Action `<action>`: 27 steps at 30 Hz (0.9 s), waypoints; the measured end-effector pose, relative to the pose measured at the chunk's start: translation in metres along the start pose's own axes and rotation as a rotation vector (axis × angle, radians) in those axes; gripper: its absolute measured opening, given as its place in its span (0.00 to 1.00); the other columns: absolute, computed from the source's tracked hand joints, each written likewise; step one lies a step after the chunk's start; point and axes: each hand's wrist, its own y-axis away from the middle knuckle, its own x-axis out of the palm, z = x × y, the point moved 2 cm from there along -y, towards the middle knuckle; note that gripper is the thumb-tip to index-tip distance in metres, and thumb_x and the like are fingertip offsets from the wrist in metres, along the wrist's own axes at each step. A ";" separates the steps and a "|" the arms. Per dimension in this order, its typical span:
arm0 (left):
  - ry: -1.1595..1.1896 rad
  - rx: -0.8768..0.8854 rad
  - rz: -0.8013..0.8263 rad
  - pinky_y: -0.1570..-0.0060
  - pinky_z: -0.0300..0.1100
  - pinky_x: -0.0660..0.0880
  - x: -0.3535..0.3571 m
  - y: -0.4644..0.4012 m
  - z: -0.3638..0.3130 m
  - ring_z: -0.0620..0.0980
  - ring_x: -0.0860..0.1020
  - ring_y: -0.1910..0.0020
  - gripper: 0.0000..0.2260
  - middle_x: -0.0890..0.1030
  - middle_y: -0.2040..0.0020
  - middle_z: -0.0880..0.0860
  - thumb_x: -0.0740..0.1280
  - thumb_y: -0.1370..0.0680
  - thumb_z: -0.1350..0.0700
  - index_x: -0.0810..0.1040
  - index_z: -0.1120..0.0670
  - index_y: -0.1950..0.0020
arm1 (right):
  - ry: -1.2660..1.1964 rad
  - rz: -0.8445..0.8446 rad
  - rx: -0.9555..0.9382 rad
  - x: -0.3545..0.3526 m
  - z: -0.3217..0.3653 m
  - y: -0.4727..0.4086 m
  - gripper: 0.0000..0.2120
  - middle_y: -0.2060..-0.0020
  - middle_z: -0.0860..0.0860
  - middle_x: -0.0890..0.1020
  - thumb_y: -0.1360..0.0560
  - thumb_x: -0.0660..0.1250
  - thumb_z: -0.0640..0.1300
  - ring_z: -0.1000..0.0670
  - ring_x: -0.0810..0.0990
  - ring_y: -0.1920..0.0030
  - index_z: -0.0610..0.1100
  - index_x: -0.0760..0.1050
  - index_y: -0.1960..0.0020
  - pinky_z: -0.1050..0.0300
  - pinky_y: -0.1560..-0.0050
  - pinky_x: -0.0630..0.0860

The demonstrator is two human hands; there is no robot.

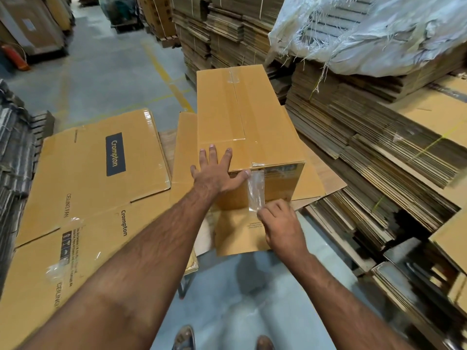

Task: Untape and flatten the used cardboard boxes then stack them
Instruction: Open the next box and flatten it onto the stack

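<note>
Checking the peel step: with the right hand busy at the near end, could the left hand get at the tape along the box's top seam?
Probably yes. The left hand lies flat on the box top, nothing between it and the seam tape; the right hand pinches the tape strip.

The tall taped cardboard box (240, 127) stands at centre on flattened cardboard sheets (96, 173), which spread out to its left. Stacks of flattened cartons (366, 127) rise to its right and behind it, with a torn woven plastic sack (379, 29) lying on top.
</note>
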 end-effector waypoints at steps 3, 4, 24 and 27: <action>-0.041 0.000 -0.086 0.29 0.68 0.52 0.006 0.002 -0.001 0.61 0.43 0.22 0.44 0.41 0.20 0.55 0.51 0.30 0.22 0.44 0.42 0.21 | 0.009 0.021 0.011 0.002 0.000 0.016 0.15 0.54 0.47 0.81 0.38 0.76 0.32 0.42 0.77 0.54 0.42 0.80 0.54 0.49 0.51 0.74; -0.054 0.002 -0.111 0.29 0.68 0.53 0.006 0.002 -0.002 0.61 0.44 0.22 0.43 0.42 0.20 0.55 0.52 0.30 0.23 0.45 0.42 0.20 | 0.015 0.015 0.015 0.002 -0.001 0.018 0.14 0.53 0.47 0.81 0.38 0.77 0.33 0.42 0.78 0.53 0.42 0.80 0.54 0.49 0.50 0.74; 0.058 0.096 -0.060 0.26 0.58 0.52 0.003 0.022 -0.042 0.64 0.45 0.22 0.33 0.48 0.21 0.63 0.56 0.20 0.39 0.51 0.52 0.20 | 0.122 -0.052 0.288 -0.028 -0.013 -0.061 0.19 0.33 0.43 0.71 0.21 0.59 0.50 0.40 0.71 0.37 0.49 0.72 0.32 0.42 0.43 0.70; 0.279 0.311 -0.196 0.38 0.46 0.67 -0.004 0.044 -0.095 0.61 0.73 0.36 0.17 0.76 0.37 0.65 0.54 0.16 0.54 0.77 0.61 0.37 | 0.190 0.057 0.449 -0.039 -0.032 -0.088 0.17 0.35 0.45 0.73 0.19 0.55 0.52 0.42 0.70 0.36 0.52 0.75 0.35 0.42 0.40 0.65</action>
